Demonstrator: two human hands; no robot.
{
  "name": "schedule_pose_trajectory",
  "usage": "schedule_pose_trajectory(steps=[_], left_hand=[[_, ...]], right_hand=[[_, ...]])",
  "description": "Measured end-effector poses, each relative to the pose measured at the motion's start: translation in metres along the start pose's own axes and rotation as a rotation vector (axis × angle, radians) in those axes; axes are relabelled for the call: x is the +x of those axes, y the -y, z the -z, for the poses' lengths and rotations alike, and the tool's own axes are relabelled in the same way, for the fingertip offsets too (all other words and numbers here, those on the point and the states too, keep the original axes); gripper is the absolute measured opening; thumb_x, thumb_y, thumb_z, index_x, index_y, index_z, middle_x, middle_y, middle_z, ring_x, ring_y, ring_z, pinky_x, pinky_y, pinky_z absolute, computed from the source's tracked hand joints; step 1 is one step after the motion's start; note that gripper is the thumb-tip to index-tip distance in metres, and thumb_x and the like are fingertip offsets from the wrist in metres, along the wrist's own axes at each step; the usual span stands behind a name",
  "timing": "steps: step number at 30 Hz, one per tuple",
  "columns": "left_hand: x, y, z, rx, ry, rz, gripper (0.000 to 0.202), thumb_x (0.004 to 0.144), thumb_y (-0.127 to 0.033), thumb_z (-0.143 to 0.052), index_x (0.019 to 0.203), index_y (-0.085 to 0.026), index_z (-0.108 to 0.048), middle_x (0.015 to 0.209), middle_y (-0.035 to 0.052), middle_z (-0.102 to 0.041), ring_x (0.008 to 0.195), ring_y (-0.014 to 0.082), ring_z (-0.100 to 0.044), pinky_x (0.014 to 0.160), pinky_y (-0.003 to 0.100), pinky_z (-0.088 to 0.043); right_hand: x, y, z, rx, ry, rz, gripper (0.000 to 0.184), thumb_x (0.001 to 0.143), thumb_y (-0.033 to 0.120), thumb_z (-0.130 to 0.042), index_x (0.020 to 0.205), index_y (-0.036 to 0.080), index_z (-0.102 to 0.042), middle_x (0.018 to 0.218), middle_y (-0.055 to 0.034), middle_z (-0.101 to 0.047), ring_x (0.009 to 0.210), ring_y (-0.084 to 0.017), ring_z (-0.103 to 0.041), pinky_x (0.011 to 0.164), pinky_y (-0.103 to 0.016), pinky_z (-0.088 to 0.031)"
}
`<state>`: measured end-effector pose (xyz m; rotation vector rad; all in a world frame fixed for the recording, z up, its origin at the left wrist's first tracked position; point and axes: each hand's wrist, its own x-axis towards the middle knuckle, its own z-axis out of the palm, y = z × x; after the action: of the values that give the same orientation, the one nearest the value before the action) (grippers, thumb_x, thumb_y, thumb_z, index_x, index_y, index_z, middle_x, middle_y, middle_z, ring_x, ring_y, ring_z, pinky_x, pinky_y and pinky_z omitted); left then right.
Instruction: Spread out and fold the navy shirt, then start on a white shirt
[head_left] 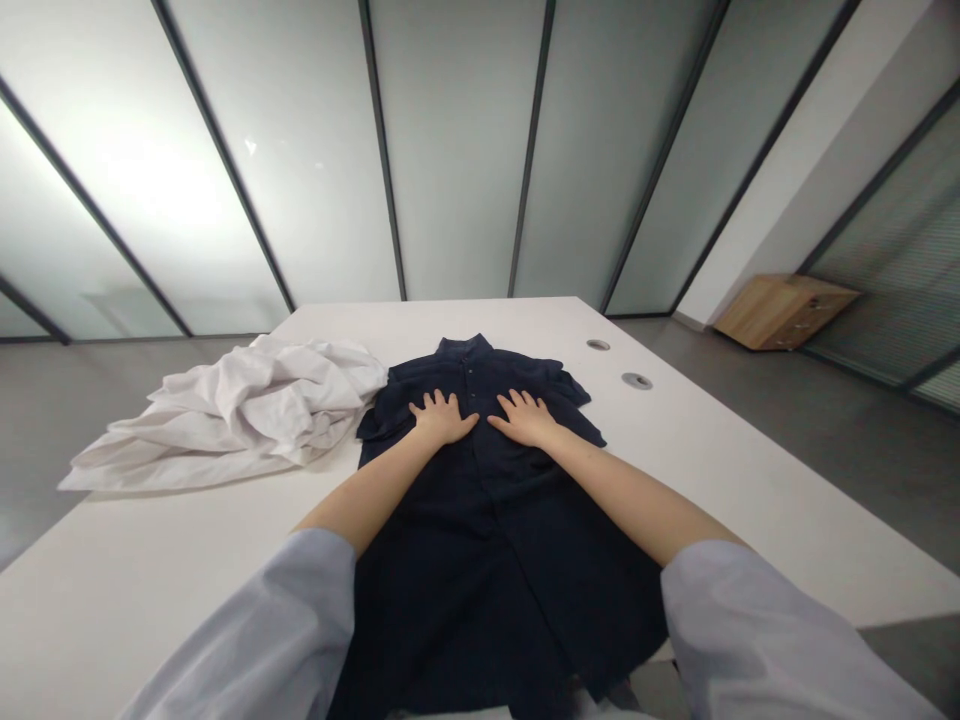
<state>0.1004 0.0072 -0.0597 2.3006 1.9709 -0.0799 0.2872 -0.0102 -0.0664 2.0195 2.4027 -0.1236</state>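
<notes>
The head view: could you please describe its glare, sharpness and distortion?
Head view: glare whitens the glass wall at left; the dark shirt shows little detail; the wooden cabinet at right looks skewed; the left hand and right hand look fairly sharp.

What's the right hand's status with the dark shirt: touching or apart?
Touching. The head view shows the right hand flat on the dark shirt, palm down, fingers spread across its chest, no visible gap beneath.

The shirt (484, 530) lay on the bench (735, 480) under the left hand (445, 421) and right hand (529, 421); from these, cloth (259, 405) lay at nine o'clock, grommets (637, 381) at two, partition (454, 150) behind at twelve.
</notes>
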Motion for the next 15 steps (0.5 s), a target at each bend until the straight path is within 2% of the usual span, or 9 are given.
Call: schedule_pose_trajectory(steps=[3, 6, 9, 12, 15], left_hand=[[0.019, 0.01, -0.003, -0.018, 0.002, -0.023, 0.088, 0.082, -0.076, -0.023, 0.149, -0.02, -0.029, 0.157, 0.0177, -0.02, 0.141, 0.0444, -0.017, 0.104, 0.069, -0.018], [0.031, 0.021, -0.006, -0.03, -0.04, -0.068, 0.082, 0.085, -0.073, -0.023, 0.149, -0.022, -0.03, 0.157, 0.0148, -0.021, 0.142, 0.0412, -0.017, 0.107, 0.067, -0.017], [0.031, 0.026, -0.008, -0.03, -0.183, -0.119, 0.069, 0.089, -0.062, -0.031, 0.141, -0.019, -0.042, 0.15, 0.0154, -0.036, 0.138, 0.0358, -0.029, 0.11, 0.058, -0.02], [0.024, 0.026, -0.01, -0.023, -0.333, -0.212, 0.048, 0.091, -0.047, -0.038, 0.124, -0.017, -0.058, 0.131, 0.0132, -0.056, 0.123, 0.0286, -0.047, 0.107, 0.045, -0.032], [0.018, 0.026, -0.01, -0.026, -0.342, -0.25, 0.039, 0.092, -0.039, -0.039, 0.115, -0.017, -0.062, 0.12, 0.0111, -0.062, 0.112, 0.026, -0.055, 0.096, 0.039, -0.042]], right_hand=[[0.017, -0.008, -0.004, 0.048, 0.036, -0.028, 0.075, 0.09, 0.068, -0.023, 0.15, 0.024, -0.027, 0.158, -0.0107, -0.019, 0.143, -0.034, -0.016, 0.111, -0.057, -0.017], [0.032, -0.012, -0.004, 0.075, 0.031, -0.039, 0.074, 0.091, 0.068, -0.021, 0.151, 0.025, -0.026, 0.159, -0.0095, -0.017, 0.145, -0.032, -0.012, 0.112, -0.055, -0.013], [0.038, -0.011, -0.003, 0.086, 0.006, -0.049, 0.072, 0.091, 0.066, -0.022, 0.15, 0.024, -0.028, 0.158, -0.0093, -0.018, 0.145, -0.03, -0.012, 0.113, -0.052, -0.013], [0.036, -0.01, -0.003, 0.086, -0.012, -0.042, 0.069, 0.093, 0.063, -0.024, 0.15, 0.023, -0.029, 0.158, -0.0098, -0.02, 0.144, -0.03, -0.015, 0.113, -0.051, -0.014], [0.033, -0.015, 0.001, 0.074, -0.012, 0.014, 0.064, 0.093, 0.058, -0.03, 0.146, 0.022, -0.037, 0.156, -0.01, -0.027, 0.142, -0.029, -0.022, 0.112, -0.048, -0.019]])
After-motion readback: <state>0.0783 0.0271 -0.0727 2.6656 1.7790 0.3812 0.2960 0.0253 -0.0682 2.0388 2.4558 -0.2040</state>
